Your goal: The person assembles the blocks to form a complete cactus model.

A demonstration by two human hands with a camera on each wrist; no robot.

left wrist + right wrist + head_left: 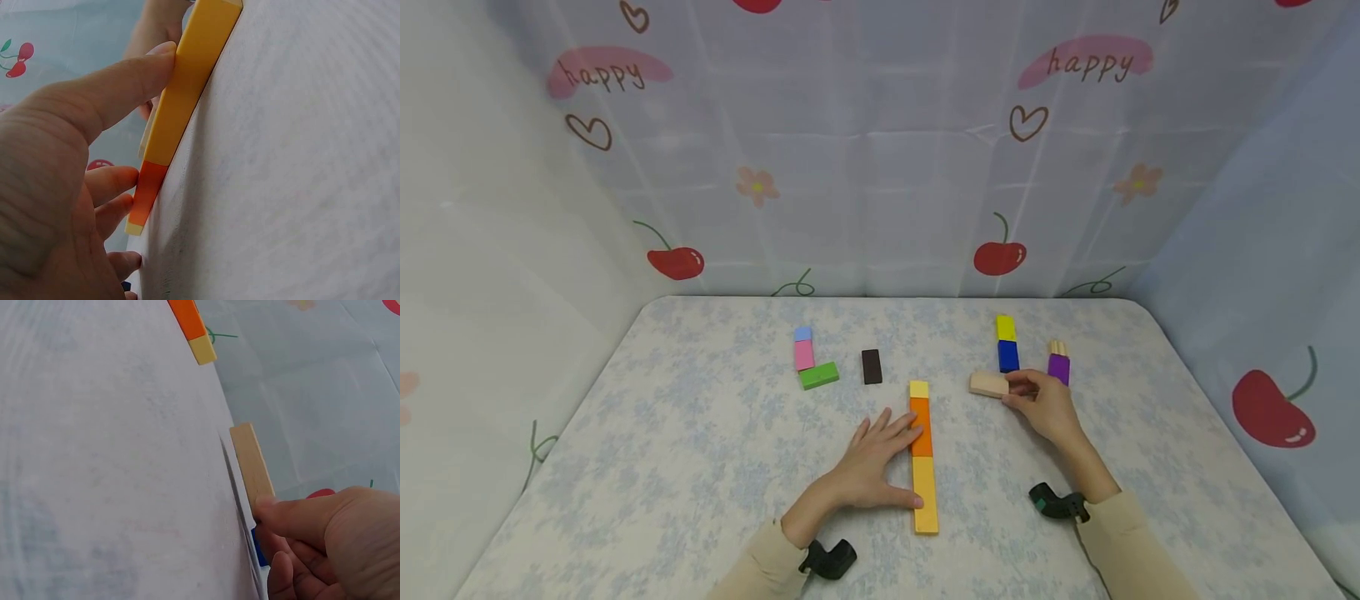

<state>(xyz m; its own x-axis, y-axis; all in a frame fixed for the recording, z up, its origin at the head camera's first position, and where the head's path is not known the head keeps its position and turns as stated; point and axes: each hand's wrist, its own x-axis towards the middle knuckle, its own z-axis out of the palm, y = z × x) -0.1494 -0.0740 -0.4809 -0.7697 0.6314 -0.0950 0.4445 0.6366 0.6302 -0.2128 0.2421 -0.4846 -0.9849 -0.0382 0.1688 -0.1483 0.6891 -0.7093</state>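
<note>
My right hand (1047, 407) pinches one end of a plain wooden block (988, 384) between thumb and fingers; in the right wrist view the block (252, 464) points away from the fingertips, just off the tabletop. Spread out beside a straight row of blocks, my left hand (874, 468) touches its left side. The thumb lies against the long amber block (926, 500), and fingertips touch the orange block (922, 433). A small pale yellow block (919, 389) forms the far end of that row. Seen from the left wrist, the fingers (112, 181) are fairly straight.
Behind the wooden block stand a blue block (1008, 357) and a yellow block (1006, 327) end to end. A purple block (1058, 368) lies right of them. Further left are a dark brown block (871, 367), a green block (819, 376), a pink block (804, 355) and a light blue block (803, 333).
</note>
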